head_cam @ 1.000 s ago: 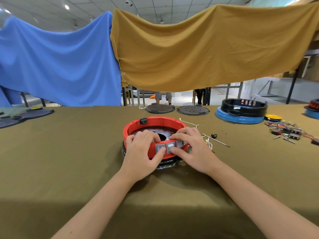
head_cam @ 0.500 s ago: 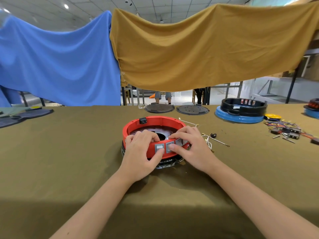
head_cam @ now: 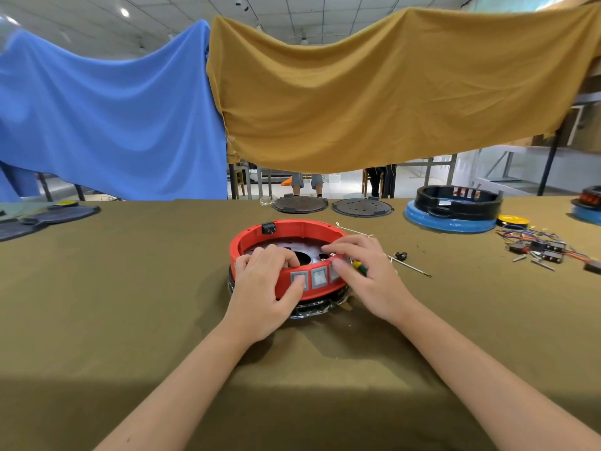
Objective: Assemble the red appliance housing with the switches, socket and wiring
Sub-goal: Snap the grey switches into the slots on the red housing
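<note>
Left hand grips the red housing's near rim, thumb on a switch; right hand pinches the rim beside it.

An olive-clothed table carries the red housing at centre, two dark discs at twelve o'clock, and what look like loose wired switches at two.

blue cloth, mustard cloth, ceiling lts
</note>
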### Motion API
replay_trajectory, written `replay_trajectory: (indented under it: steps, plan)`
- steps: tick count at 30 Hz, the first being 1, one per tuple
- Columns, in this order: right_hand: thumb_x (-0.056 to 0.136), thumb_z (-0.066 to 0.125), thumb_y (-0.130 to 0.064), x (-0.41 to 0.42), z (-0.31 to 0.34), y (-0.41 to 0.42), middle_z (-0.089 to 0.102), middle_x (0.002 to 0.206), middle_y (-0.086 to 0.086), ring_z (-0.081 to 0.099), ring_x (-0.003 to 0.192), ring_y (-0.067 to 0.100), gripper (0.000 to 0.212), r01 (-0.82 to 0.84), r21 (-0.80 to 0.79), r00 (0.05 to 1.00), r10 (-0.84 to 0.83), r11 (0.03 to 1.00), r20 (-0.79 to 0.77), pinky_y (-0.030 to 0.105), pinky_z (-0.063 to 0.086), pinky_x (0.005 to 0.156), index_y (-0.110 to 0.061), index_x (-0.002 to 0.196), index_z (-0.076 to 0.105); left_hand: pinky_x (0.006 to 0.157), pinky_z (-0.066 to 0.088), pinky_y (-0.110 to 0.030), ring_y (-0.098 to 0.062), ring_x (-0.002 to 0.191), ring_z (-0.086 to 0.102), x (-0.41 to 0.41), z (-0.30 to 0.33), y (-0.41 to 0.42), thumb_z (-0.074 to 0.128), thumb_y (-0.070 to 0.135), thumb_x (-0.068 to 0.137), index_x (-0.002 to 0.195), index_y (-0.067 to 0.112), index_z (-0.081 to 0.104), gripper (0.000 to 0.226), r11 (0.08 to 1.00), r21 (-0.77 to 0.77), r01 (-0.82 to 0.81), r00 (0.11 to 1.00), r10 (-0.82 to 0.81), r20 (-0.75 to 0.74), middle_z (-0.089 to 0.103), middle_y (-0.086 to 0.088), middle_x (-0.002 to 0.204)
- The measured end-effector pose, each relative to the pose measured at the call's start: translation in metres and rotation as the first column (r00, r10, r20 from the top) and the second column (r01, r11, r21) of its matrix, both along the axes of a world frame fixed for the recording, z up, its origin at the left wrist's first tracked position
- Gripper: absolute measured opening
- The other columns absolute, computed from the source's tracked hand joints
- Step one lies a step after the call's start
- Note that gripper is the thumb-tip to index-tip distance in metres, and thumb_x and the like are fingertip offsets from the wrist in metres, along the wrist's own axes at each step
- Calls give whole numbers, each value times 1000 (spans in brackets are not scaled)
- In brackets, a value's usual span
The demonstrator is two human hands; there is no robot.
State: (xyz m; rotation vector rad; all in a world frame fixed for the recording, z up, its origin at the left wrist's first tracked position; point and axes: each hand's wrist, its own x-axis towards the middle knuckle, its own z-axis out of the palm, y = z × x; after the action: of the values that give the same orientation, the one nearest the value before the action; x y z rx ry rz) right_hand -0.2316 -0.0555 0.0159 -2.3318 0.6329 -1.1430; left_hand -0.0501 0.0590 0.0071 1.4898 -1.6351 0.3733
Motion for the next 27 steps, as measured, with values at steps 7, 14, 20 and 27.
replay_trajectory:
  steps: [7,14,20,27]
  plan:
    - [99,54,-35,0,-7,-7,48,114,-5,51,113,8,26,134,103,991,-134,986,-2,8,48,73,-23,121,61,85,37,-36,-11,79,48,1,1,-1,47,44,89,85,21,55,25,985,-50,-166,983,169,68,53,11,82]
    - [98,48,-52,-3,-2,-8,59,126,-12,54,119,4,47,51,212,995,-68,976,73,35,47,102,-27,137,55,83,48,-33,-16,93,63,-4,4,7,48,38,100,109,10,71,37,985,-119,121,951,-81,300,71,3,101]
    - [86,49,-64,-2,-4,-5,52,109,-14,55,103,2,40,142,126,985,-153,982,84,31,51,88,-33,111,57,105,39,-42,-17,118,49,47,20,-1,49,29,96,128,17,59,35,942,-32,-333,857,288,-427,57,-1,126]
    - [91,56,-52,0,-7,-3,54,116,-14,53,113,2,44,113,114,993,-117,987,35,20,47,90,-28,127,63,76,51,-33,-21,82,65,82,14,-17,55,13,93,99,17,71,18,979,203,14,462,174,-870,72,-5,94]
